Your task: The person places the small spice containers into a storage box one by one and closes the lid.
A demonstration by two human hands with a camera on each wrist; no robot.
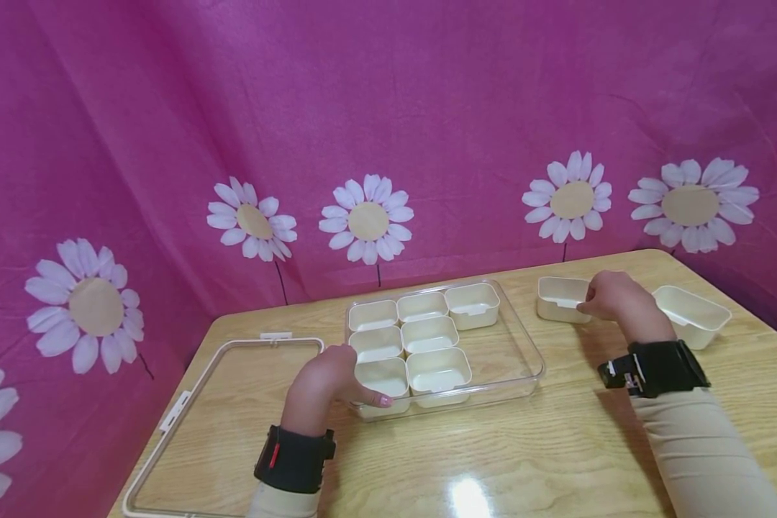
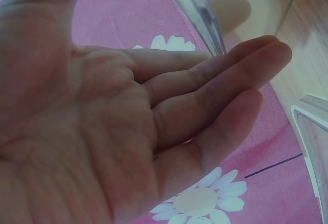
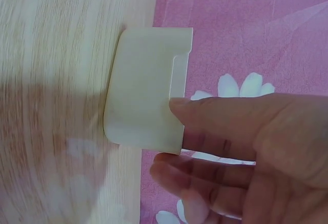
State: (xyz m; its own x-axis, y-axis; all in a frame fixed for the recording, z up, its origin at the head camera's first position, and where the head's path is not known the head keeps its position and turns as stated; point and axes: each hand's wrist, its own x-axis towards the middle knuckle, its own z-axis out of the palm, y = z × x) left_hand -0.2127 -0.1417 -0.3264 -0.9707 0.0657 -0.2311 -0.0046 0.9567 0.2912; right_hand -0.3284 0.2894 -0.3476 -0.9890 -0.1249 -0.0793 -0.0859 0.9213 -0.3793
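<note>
With the right hand (image 1: 615, 295) I am pinching a cup (image 1: 557, 301) at its right end; on the right wrist view the thumb is pressing its outer face beside the notch in the rim, and the other fingers are bending on its far side. The cup is sitting upright to the right of the tray (image 1: 498, 360), near but apart from it, at the far side of the table (image 1: 557, 446). Farther right, a loose cup (image 1: 696, 313) is standing upright, partly hiding behind the wrist.

The left hand (image 1: 337, 378) I am resting at the near left corner of the tray. On the left wrist view its fingers are extending straight, gripping nothing, with the tips lying by the clear outer wall. The thumb is crossing the corner in front of the near left cup; I am failing to tell whether it is touching cup or rim.

Inside the tray, seven cups (image 1: 430, 334) are sitting close together: three along the far side, two in the middle, two at the near side. The lid (image 1: 223, 424) is lying flat to the left, and a pink cloth (image 1: 453, 137) is hanging behind.
</note>
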